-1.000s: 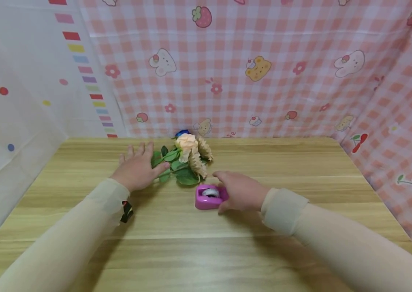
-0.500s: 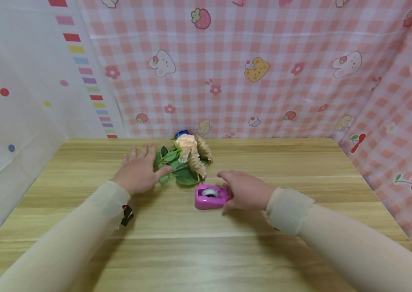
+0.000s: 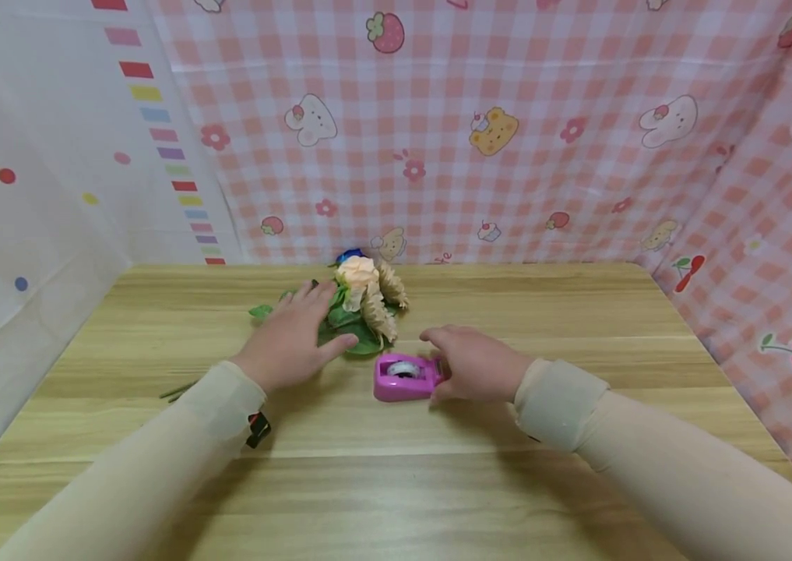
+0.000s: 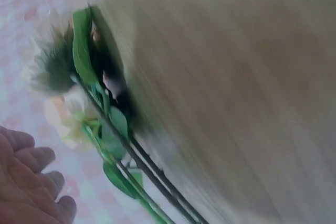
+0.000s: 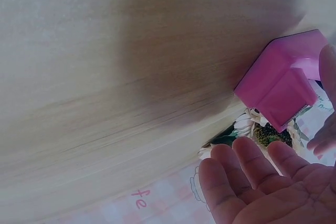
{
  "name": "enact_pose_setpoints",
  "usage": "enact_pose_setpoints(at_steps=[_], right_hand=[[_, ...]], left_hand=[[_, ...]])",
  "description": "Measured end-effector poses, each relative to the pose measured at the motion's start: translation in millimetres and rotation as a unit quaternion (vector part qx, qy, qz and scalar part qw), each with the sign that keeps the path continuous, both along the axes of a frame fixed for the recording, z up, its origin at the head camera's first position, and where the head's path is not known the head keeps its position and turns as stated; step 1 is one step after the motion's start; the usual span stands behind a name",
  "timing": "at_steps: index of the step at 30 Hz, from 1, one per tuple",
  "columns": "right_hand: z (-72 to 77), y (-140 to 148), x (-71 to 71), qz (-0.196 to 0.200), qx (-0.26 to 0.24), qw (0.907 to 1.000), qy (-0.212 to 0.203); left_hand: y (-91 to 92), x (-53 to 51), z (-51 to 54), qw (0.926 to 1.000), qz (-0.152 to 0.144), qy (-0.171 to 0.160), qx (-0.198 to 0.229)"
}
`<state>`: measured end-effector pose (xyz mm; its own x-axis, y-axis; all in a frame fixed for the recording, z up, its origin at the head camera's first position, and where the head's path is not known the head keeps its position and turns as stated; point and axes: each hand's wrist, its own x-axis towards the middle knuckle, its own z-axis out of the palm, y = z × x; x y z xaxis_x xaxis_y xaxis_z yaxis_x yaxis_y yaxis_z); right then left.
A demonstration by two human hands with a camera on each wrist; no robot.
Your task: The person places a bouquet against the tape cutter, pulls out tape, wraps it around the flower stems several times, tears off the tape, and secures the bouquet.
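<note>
Flowers [image 3: 371, 304] lie together on the far part of the desk [image 3: 381, 483], near the patterned cloth [image 3: 438, 140], with a blue flower [image 3: 350, 255] at the back. The left hand [image 3: 292, 343] is above their stems with its fingers extended; whether it touches them, I cannot tell. From the head camera this hand covers much of the stems [image 4: 147, 169], while the left wrist camera shows them running side by side past the fingertips. The pink tape dispenser [image 3: 403, 386] stands just in front of the flowers. At its end is the right hand [image 3: 478, 365], with fingers also straight, and the thumb close to the dispenser. Only the head camera shows clearly the roll of tape [image 3: 404, 370]; the right wrist camera reveals one flower's dark centre [image 5: 273, 136], which is turned away in the head view.
</note>
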<state>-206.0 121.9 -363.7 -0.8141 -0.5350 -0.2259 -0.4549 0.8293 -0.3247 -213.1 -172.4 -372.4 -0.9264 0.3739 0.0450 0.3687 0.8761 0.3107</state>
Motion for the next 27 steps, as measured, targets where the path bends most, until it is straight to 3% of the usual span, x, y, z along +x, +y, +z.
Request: enact_pose_setpoints(at_steps=[8,15,27], right_hand=[[-2.9,1,-0.7,0.0,-0.006,1.0,-0.001],[-3.3,1,1.5,0.0,-0.007,1.0,0.004],[-0.9,2,3.2,-0.011,0.001,0.9999,-0.005]], left_hand=[[20.9,14.2,-1.4,0.9978,-0.063,0.018,0.01],[39.5,23.2,-3.7,0.9951,-0.099,0.0,0.008],[56.9,25.1,-9.3,0.9935,-0.101,-0.03,-0.041]])
